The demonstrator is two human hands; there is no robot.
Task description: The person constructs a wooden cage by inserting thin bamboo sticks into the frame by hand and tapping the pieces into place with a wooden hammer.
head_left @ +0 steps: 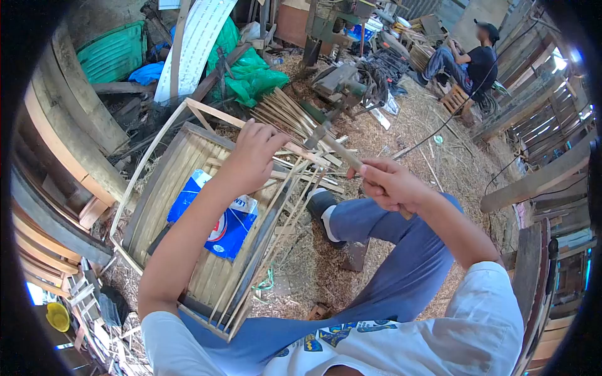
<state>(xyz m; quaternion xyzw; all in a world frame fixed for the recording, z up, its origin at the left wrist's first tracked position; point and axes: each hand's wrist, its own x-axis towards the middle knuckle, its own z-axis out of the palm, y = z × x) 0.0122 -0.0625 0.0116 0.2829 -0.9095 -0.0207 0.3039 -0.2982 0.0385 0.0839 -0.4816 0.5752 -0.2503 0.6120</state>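
Head camera view: the left hand (251, 153) lies over the near-top rail of a pale, bare-wood frame (216, 113), its fingers (271, 139) bent down onto the smooth strip close to the jointed end. The right hand (392, 185) is closed in a fist round the round, light-brown wooden handle of a hammer (345, 153); the fingers wrap it fully, and its dull, dark metal head sits just beside that jointed end, though whether they touch cannot be told. The frame, with a long curved left side, stands around and above a slatted wooden panel (207, 276) edged in dark grey wood, and thin, straight strips (276, 241) run along its right side. On the ribbed slats lies a creased, glossy blue-and-white printed sheet (235, 232), partly hidden by the left forearm. Beyond are crumpled green plastic (251, 78), a ribbed teal plastic basket (113, 53), a long white sheet with printed rows (191, 47) and a loose bundle of slender sticks (288, 113). Curly, straw-coloured shavings (407, 135) cover the floor, and a person in dark clothes (481, 66) sits at upper right, well apart.
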